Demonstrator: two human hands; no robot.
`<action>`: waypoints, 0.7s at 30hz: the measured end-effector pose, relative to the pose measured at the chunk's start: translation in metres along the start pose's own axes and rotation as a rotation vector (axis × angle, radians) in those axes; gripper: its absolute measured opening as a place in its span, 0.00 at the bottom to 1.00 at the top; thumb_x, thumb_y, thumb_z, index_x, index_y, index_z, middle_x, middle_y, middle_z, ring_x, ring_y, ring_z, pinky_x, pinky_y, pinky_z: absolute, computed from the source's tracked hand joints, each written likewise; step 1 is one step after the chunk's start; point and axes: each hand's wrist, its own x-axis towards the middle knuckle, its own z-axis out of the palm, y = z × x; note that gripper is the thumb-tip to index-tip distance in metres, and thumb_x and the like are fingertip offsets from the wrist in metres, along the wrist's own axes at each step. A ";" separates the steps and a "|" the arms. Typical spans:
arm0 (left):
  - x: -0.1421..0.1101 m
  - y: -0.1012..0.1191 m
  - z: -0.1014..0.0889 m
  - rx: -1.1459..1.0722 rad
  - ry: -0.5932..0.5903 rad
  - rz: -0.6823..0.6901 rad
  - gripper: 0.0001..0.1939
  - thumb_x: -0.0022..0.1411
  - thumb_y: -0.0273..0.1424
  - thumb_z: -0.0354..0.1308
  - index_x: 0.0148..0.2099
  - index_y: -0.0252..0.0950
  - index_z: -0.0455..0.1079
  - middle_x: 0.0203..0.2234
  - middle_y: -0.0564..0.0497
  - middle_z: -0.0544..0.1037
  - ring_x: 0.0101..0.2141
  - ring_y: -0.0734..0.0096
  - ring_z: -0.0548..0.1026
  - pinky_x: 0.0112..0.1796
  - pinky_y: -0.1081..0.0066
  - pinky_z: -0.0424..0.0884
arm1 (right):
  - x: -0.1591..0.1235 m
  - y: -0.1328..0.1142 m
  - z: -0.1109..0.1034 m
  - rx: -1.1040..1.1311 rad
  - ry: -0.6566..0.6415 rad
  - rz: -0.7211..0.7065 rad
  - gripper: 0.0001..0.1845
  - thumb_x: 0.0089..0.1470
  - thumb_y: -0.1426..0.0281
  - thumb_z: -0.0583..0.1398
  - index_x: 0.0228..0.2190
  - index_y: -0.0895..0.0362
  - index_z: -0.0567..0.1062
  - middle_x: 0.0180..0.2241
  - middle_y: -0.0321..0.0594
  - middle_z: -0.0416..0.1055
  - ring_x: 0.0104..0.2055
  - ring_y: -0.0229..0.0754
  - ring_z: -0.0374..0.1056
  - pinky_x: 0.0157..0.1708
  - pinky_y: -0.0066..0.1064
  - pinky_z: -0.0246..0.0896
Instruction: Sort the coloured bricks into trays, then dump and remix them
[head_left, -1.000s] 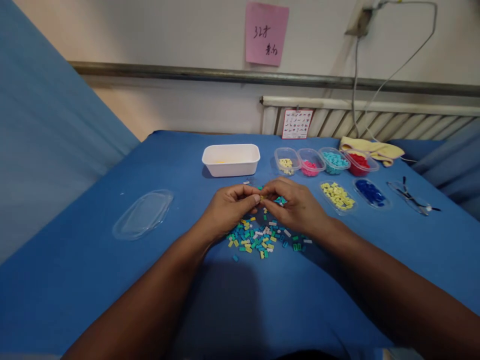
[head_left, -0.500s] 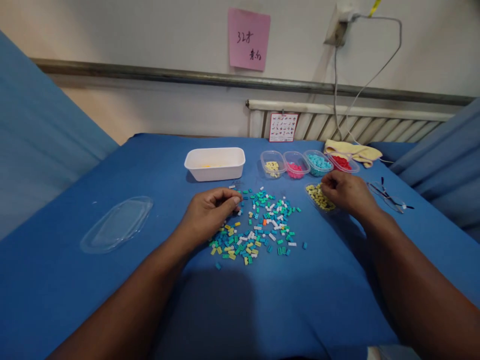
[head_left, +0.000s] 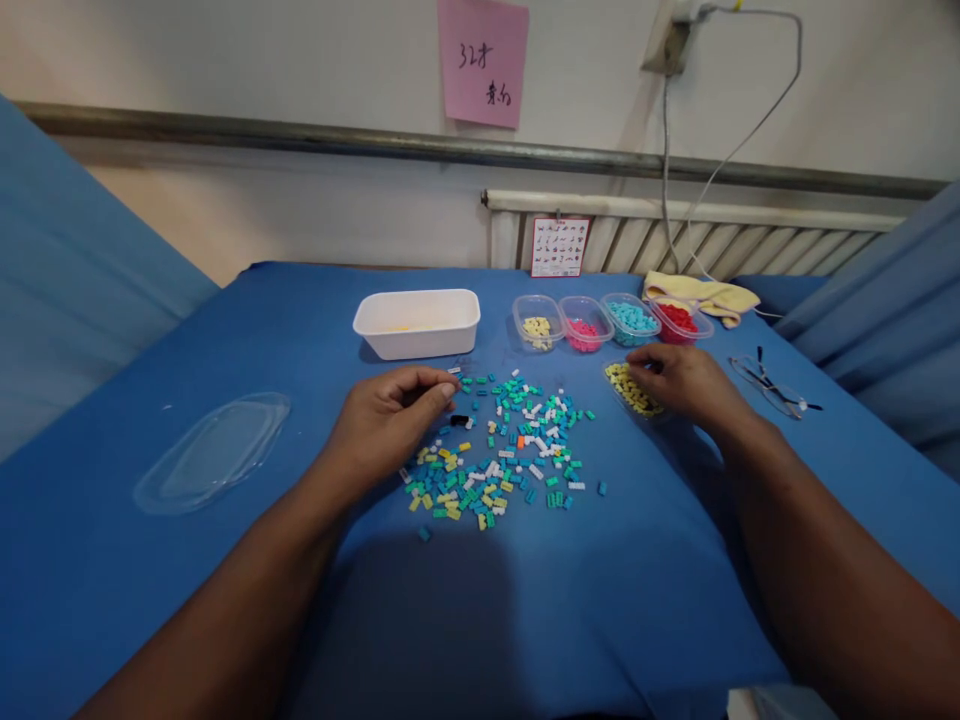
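Note:
Small toy building bricks (head_left: 499, 470) in green, teal, white and yellow lie loose in a spread pile on the blue cloth. My left hand (head_left: 394, 415) hovers at the pile's left edge, thumb and index finger pinched together; whatever is between them is too small to make out. A black piece (head_left: 460, 421) lies just below its fingertips. My right hand (head_left: 682, 385) is over the right side of a clear tub of yellow bricks (head_left: 634, 390), its fingertips closed together and partly covering the tub. What those fingertips hold, if anything, is hidden.
Behind the pile stand a white bin (head_left: 417, 325) and a row of clear tubs (head_left: 538, 310) with sorted bricks. Clear lids (head_left: 214, 452) lie at left. Glasses (head_left: 776, 385) and a yellow cloth (head_left: 701, 295) are at right, by a radiator (head_left: 622, 245).
The view has shifted slightly. My left hand has drawn a little left, and the black piece now shows below its fingertips. My right hand stays at the tub of yellow bricks.

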 end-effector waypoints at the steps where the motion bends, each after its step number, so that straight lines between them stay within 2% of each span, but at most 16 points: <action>1: 0.001 -0.001 -0.002 0.012 0.011 0.002 0.14 0.61 0.44 0.73 0.43 0.39 0.85 0.33 0.49 0.86 0.35 0.63 0.83 0.39 0.67 0.77 | 0.000 0.000 0.000 0.006 -0.002 -0.005 0.18 0.65 0.63 0.62 0.49 0.54 0.88 0.41 0.45 0.88 0.39 0.50 0.82 0.41 0.39 0.72; 4: 0.005 -0.004 -0.009 0.041 0.041 -0.004 0.15 0.62 0.44 0.72 0.44 0.38 0.85 0.34 0.48 0.86 0.35 0.64 0.82 0.38 0.68 0.76 | -0.001 0.004 0.003 0.013 0.032 -0.001 0.18 0.65 0.64 0.60 0.49 0.52 0.88 0.44 0.45 0.88 0.42 0.52 0.83 0.44 0.40 0.73; 7: 0.007 -0.006 -0.020 0.076 0.014 0.010 0.15 0.64 0.43 0.70 0.45 0.37 0.84 0.33 0.49 0.85 0.33 0.66 0.80 0.37 0.68 0.75 | -0.003 0.009 0.003 -0.001 0.033 0.020 0.17 0.64 0.64 0.62 0.47 0.53 0.88 0.41 0.45 0.88 0.39 0.53 0.82 0.41 0.41 0.74; 9: 0.005 -0.006 -0.027 0.164 -0.112 0.050 0.12 0.65 0.40 0.68 0.44 0.37 0.84 0.34 0.48 0.84 0.34 0.67 0.80 0.37 0.68 0.74 | -0.005 0.009 0.002 -0.011 0.061 0.008 0.17 0.64 0.63 0.63 0.48 0.53 0.88 0.43 0.46 0.88 0.40 0.55 0.82 0.42 0.44 0.75; 11: 0.001 -0.005 -0.032 0.272 -0.296 0.104 0.11 0.67 0.38 0.67 0.43 0.37 0.85 0.36 0.48 0.84 0.35 0.67 0.80 0.39 0.68 0.74 | -0.009 0.004 0.000 0.005 0.109 -0.033 0.18 0.66 0.61 0.62 0.51 0.52 0.87 0.45 0.47 0.88 0.42 0.58 0.82 0.44 0.46 0.75; 14: -0.007 0.000 -0.030 0.388 -0.550 0.208 0.11 0.70 0.35 0.65 0.48 0.38 0.85 0.41 0.47 0.83 0.40 0.66 0.81 0.42 0.69 0.75 | -0.018 -0.013 -0.001 0.055 0.164 -0.152 0.18 0.68 0.61 0.61 0.51 0.54 0.87 0.44 0.49 0.87 0.41 0.57 0.83 0.44 0.46 0.77; 17: -0.012 0.002 -0.024 0.544 -0.699 0.330 0.10 0.73 0.33 0.63 0.52 0.39 0.84 0.44 0.48 0.83 0.44 0.65 0.81 0.46 0.69 0.74 | -0.029 -0.037 0.003 0.101 0.164 -0.343 0.17 0.70 0.64 0.60 0.49 0.56 0.87 0.43 0.49 0.87 0.41 0.55 0.84 0.44 0.45 0.78; 19: -0.012 -0.001 -0.020 0.649 -0.703 0.381 0.11 0.77 0.33 0.60 0.51 0.39 0.83 0.44 0.48 0.83 0.45 0.64 0.81 0.47 0.69 0.74 | -0.036 -0.056 0.006 0.150 0.126 -0.478 0.15 0.72 0.66 0.59 0.48 0.57 0.86 0.43 0.48 0.87 0.42 0.53 0.84 0.44 0.44 0.79; 21: -0.010 -0.007 -0.017 0.754 -0.620 0.399 0.13 0.79 0.34 0.57 0.52 0.39 0.83 0.44 0.47 0.83 0.44 0.64 0.81 0.47 0.67 0.74 | -0.044 -0.078 0.009 0.229 0.068 -0.601 0.14 0.73 0.68 0.59 0.50 0.56 0.85 0.44 0.47 0.87 0.44 0.51 0.84 0.46 0.43 0.81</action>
